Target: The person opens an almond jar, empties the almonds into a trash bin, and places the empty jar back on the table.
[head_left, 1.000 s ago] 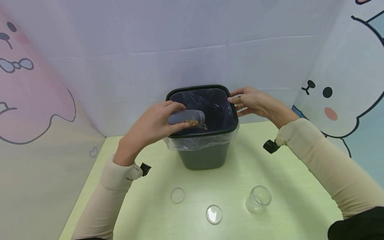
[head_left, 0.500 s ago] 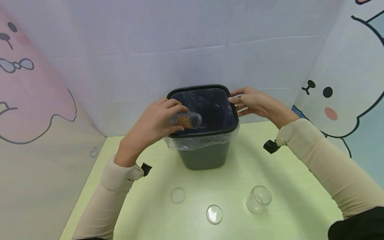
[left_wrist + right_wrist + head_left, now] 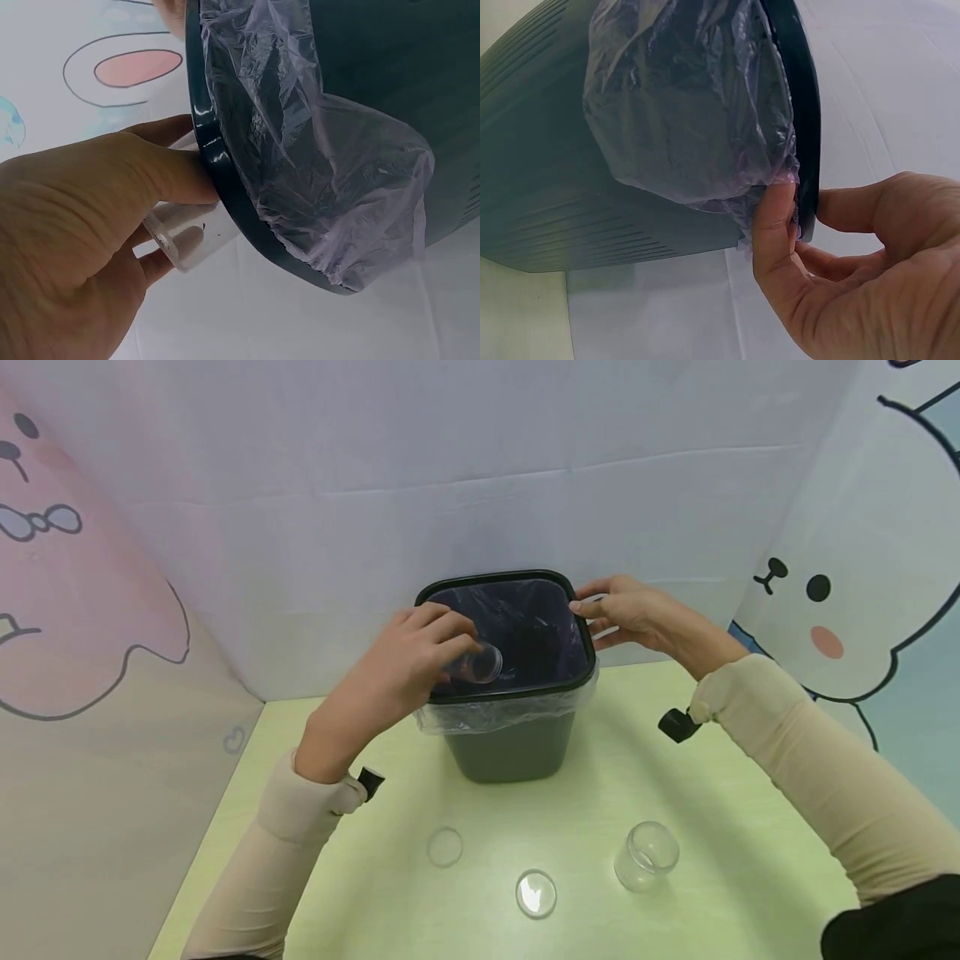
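My left hand (image 3: 401, 664) grips a clear plastic jar (image 3: 483, 664), tilted on its side with its mouth inside the opening of a dark bin (image 3: 510, 756). Fingers cover most of the jar; in the left wrist view its clear base (image 3: 206, 232) shows a few dark specks. On the bin's far right corner, my right hand (image 3: 633, 614) pinches the black rim (image 3: 805, 127), thumb on one side and fingers on the other. A thin see-through bin liner (image 3: 682, 112) folds down over the outside of the rim.
Nearer on the pale green table (image 3: 375, 902) stand an uncapped clear jar (image 3: 645, 857) at the right, a thin clear ring or lid (image 3: 445, 847) and a round clear lid (image 3: 536, 894). A cloth backdrop (image 3: 337, 552) hangs close behind the bin.
Brown nut-like pieces seen in the tilted jar, some falling out a second ago, no longer show in it. The left hand has rolled over and covers more of the jar. The right hand stays put.
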### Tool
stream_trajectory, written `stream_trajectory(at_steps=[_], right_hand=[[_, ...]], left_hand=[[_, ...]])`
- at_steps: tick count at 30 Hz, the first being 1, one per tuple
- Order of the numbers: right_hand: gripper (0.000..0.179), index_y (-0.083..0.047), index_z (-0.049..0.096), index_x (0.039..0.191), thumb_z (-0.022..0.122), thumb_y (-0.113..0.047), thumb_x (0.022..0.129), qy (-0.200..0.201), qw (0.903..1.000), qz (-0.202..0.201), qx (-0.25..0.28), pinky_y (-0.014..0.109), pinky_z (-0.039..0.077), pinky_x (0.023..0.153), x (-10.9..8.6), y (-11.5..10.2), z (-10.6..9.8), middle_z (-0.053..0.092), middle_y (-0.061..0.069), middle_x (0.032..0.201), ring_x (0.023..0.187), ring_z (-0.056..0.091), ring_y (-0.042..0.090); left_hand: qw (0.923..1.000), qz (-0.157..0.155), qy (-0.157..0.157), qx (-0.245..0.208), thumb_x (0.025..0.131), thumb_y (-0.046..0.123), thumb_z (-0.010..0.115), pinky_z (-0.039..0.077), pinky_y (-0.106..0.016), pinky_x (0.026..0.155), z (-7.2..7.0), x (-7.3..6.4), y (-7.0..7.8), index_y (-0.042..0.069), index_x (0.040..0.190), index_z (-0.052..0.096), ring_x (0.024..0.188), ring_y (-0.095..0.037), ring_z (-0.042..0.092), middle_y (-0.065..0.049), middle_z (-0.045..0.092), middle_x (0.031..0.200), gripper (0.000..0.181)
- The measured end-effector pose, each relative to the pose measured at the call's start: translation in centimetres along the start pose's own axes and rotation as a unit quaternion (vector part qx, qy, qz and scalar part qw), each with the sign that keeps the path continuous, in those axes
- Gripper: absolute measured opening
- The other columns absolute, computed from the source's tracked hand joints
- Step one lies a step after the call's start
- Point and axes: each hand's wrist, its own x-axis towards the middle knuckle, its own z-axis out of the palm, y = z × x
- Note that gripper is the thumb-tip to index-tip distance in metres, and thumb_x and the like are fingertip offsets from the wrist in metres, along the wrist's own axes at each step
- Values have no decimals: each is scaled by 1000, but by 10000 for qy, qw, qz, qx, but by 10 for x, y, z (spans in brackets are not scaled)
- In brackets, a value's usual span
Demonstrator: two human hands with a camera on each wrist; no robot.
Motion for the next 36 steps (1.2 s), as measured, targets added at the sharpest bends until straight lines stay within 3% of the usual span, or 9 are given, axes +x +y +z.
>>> stream_trajectory(at_steps=[4,8,17,24,27,30,36], right_hand=[[63,-6,22,166,47,-28,112,35,10000,9,1,33,60,92,0,0,0,36,21,161,129,56,31],[63,-6,22,166,47,-27,112,37,10000,-3,8,35,60,95,0,0,0,35,21,162,134,54,34],[63,-7,22,166,47,-27,112,61,10000,0,11,39,58,101,1,-1,1,34,20,163,137,52,35],[62,-6,23,166,47,-28,112,77,10000,-25,42,37,59,98,1,1,1,36,21,162,135,54,34],[61,-6,25,165,48,-28,112,92,9999,-22,62,34,60,93,2,2,2,39,20,158,128,58,30],[62,-6,26,165,48,-28,112,90,9999,-29,72,34,60,92,3,2,2,40,19,157,122,60,27],[61,-7,26,165,47,-28,112,122,9999,-2,48,32,60,92,4,1,3,39,19,159,126,58,28]], left_hand=[[9978,344,7,569,84,-22,66,50,-41,98,-1,1,6,10,112,69,122,-29,58,-5,67,122,42],[9938,486,-160,991,88,-20,65,46,-38,98,-4,2,10,10,103,65,118,-28,57,-4,66,116,34],[9906,426,-297,1269,91,-22,57,41,-36,90,-4,4,10,9,92,65,103,-26,56,-4,61,97,32],[9883,451,-378,1409,91,-21,59,41,-36,92,-4,5,9,10,96,65,104,-27,56,-4,62,100,31],[9896,475,-259,1331,92,-18,62,43,-38,99,-4,5,8,10,99,65,113,-28,57,-5,64,108,28],[9904,536,58,1273,94,-17,60,45,-40,103,-3,4,7,8,105,65,117,-30,56,-6,65,116,27],[9882,509,627,1301,98,-8,63,46,-43,113,-5,5,8,7,137,61,127,-33,55,-10,62,134,42]])
